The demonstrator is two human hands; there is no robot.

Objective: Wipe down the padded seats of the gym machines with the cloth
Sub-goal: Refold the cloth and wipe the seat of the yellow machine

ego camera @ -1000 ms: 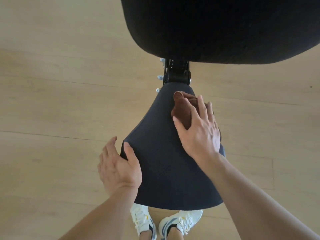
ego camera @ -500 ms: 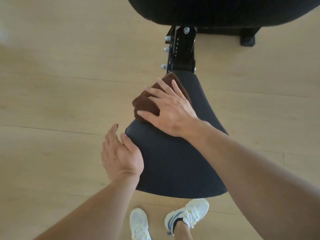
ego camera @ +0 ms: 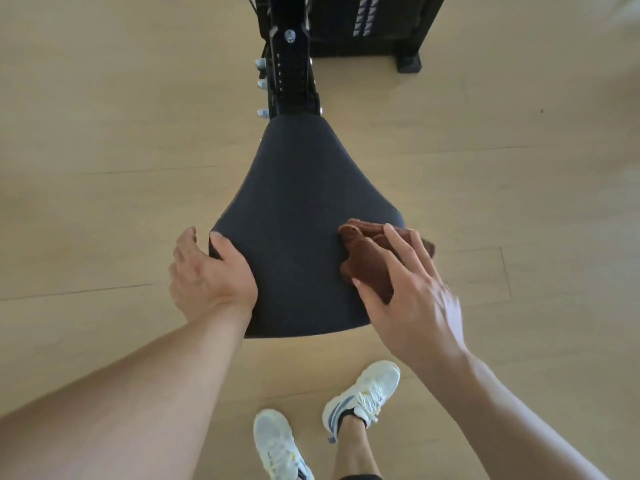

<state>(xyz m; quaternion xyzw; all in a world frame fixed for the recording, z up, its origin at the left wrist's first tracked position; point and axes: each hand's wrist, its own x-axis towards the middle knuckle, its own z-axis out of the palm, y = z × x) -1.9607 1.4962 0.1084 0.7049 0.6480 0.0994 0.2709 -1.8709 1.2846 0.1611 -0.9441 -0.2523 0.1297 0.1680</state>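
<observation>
Pale wood-plank flooring (ego camera: 104,116) fills the view under me, with faint seams running across it. Working from the left: my left hand (ego camera: 211,275) grips the near left edge of the padded seat (ego camera: 304,209), thumb lying on the dark top surface and the fingers wrapped down over the side, so it is holding the pad itself. I see the seat as a black, tapered cushion, wide toward me and narrowing away to where it meets a black metal post (ego camera: 292,71) with a row of adjustment holes and silver knobs on its left side. Behind the post, at the top of the picture, sits a black machine base (ego camera: 367,32) on the floor. Further right, the brown cloth (ego camera: 367,265) lies bunched on the right near part of the seat, partly hanging past the pad's right edge. My right hand (ego camera: 415,292) presses down on it with fingers extended and spread flat over the fabric, thumb along the cloth's near side. Below the seat, two white sneakers (ego camera: 360,396) stand on the floor between my forearms.
</observation>
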